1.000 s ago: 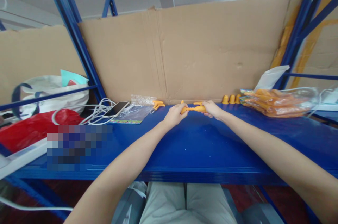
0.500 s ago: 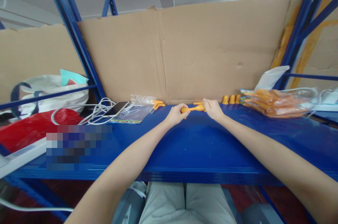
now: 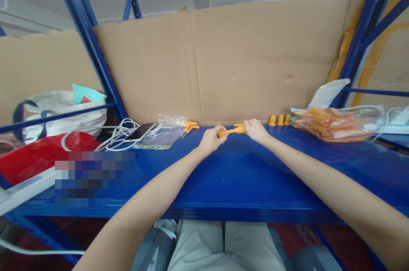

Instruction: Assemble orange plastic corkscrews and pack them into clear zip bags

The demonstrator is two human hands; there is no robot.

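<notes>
Above the blue shelf, my left hand [image 3: 212,139] is closed around the rounded end of an orange plastic piece with a thin, ribbed shaft [image 3: 229,131]. My right hand [image 3: 256,130] grips the wider orange part [image 3: 240,129] at the shaft's other end. Fingers cover much of both ends, so I cannot tell whether this is one piece or joined parts. Left of my hands lie several orange forked pieces [image 3: 191,126] with small metal coils or screws beside them. Past my right hand, three orange cups [image 3: 280,119] stand in a row against the cardboard.
Clear bags of orange parts [image 3: 332,124] are piled at the right. To the left are a phone [image 3: 140,131], a flat plastic bag [image 3: 161,138], white cables [image 3: 111,134] and a red bag [image 3: 44,154]. A cardboard panel [image 3: 239,62] closes off the back of the blue shelf [image 3: 220,181].
My left hand has shifted and turned slightly, and an orange bit below its fingers no longer shows. My right hand keeps its hold almost unmoved.
</notes>
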